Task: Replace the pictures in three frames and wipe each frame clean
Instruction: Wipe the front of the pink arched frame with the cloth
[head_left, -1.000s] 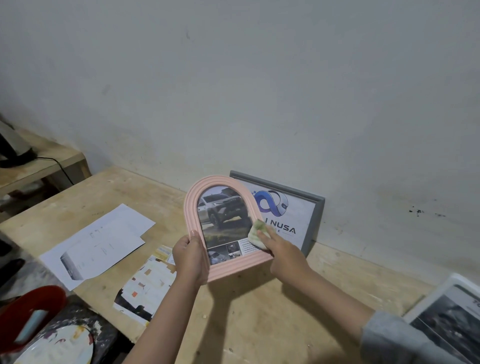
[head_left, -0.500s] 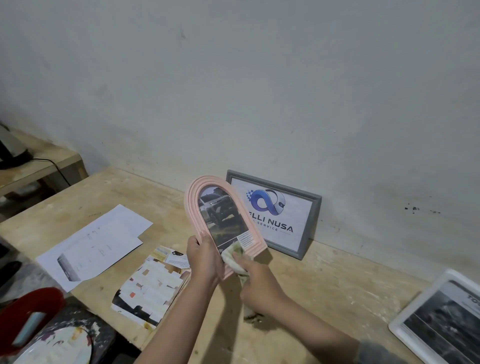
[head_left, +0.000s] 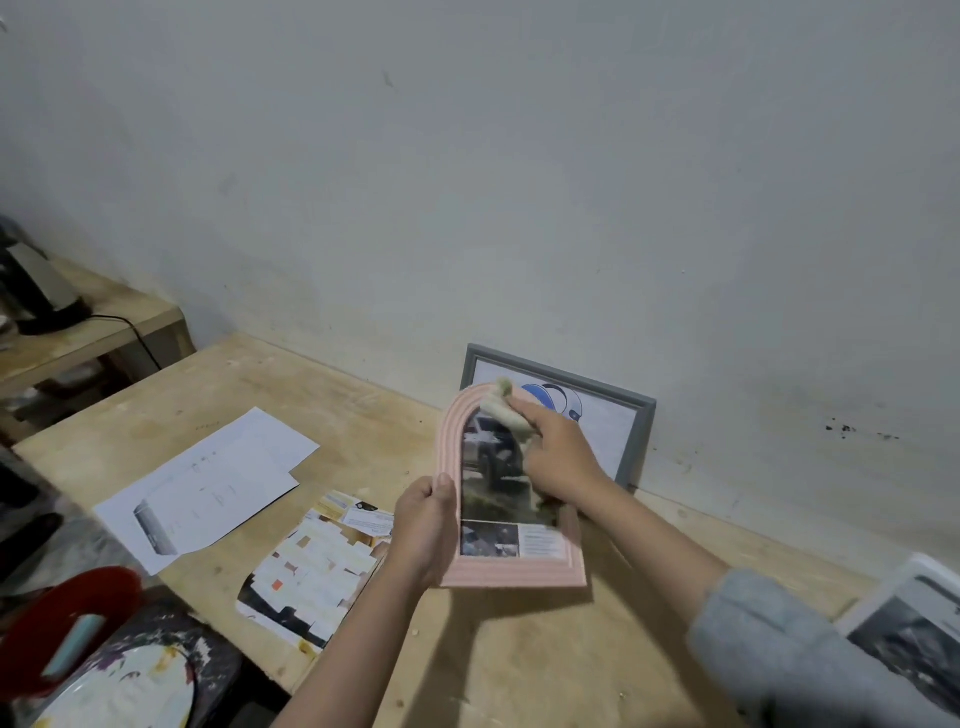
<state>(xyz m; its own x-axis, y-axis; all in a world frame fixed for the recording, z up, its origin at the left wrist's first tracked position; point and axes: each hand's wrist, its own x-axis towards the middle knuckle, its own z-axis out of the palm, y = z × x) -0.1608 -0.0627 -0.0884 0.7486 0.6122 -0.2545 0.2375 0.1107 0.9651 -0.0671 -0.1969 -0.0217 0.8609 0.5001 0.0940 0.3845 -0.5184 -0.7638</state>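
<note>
A pink arched frame (head_left: 519, 569) with a car picture stands upright above the wooden table (head_left: 519, 665). My left hand (head_left: 423, 530) grips its left edge. My right hand (head_left: 558, 457) holds a pale cloth (head_left: 501, 410) and presses it on the top of the arch and glass. Behind it a grey rectangular frame (head_left: 641, 431) with a blue logo leans on the wall. A white frame (head_left: 914, 618) with a dark picture lies at the right edge.
Loose printed sheets (head_left: 208, 478) and a patterned picture (head_left: 311, 577) lie on the table's left part. A red container (head_left: 57, 623) and a paint-stained plate (head_left: 119, 691) sit at bottom left. A lower side table (head_left: 104, 322) with a cable stands at far left.
The pink frame turned to face me more squarely. My right hand moved with the cloth from the frame's lower edge up to the top of the arch.
</note>
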